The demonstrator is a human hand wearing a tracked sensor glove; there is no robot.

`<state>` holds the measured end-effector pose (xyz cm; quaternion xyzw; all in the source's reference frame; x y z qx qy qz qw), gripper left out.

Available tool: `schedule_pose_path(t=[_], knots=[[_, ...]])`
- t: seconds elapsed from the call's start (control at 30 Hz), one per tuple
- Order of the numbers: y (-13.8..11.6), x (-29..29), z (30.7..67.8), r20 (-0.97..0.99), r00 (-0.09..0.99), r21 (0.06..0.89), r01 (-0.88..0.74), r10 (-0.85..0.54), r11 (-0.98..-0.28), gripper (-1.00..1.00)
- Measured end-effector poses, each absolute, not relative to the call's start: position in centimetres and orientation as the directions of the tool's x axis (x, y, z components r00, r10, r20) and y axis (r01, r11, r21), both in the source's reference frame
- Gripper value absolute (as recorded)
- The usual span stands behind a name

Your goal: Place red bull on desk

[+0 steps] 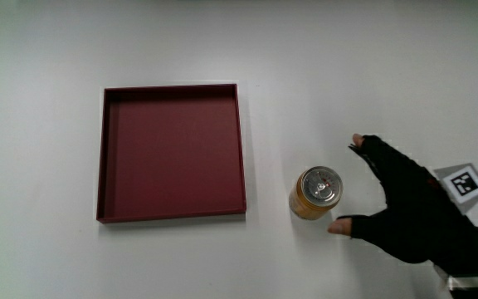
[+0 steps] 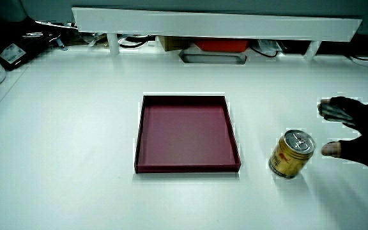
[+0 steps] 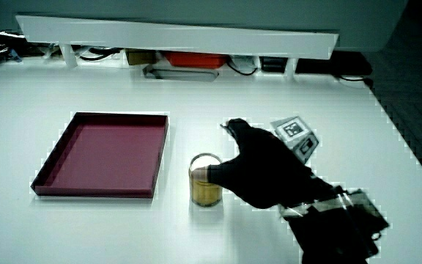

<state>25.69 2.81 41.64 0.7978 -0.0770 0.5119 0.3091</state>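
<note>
White tabletop holds a gold can [image 1: 316,193] standing upright beside a dark red tray [image 1: 171,152]. Just beside the can, the gloved hand [image 1: 409,212] hovers with fingers spread, grasping nothing.

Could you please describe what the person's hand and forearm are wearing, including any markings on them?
The hand wears a black glove whose fingertips are cut off, so the ends of the fingers are bare. On its back sits a small white cube printed with a black-and-white square pattern, also visible in a side view. The forearm is covered in dark material with a pale band at the wrist.
</note>
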Motion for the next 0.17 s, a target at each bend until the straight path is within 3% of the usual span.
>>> schedule_pose_path(t=[0.03,0.17], knots=[[2.7,25.6,40.7,0.876,0.447,0.396,-0.454,0.18,-0.798,-1.0],[2.5,26.1,38.6,0.822,0.57,0.353,-0.481,0.02,-0.802,-1.0]])
